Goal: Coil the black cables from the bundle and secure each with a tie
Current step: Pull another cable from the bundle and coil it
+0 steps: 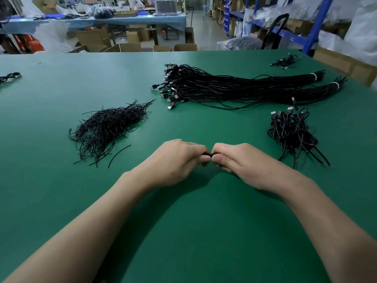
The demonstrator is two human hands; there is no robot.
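Note:
My left hand (179, 158) and my right hand (238, 162) meet knuckle to knuckle over the green table (193, 221). Between their curled fingers they grip a small black coiled cable (211, 154), mostly hidden; only a short dark piece shows between the thumbs. A long bundle of black USB cables (234, 88) lies at the back, bound with white bands at its right end. Left of my hands sits a heap of short black ties (108, 127). A pile of coiled cables (291, 131) lies to the right.
One loose tie (119, 155) lies apart from the heap, near my left hand. Small cable clusters sit at the far right corner (285, 61) and the far left edge (10, 77). Cardboard boxes, another worktable and blue shelving stand beyond the table.

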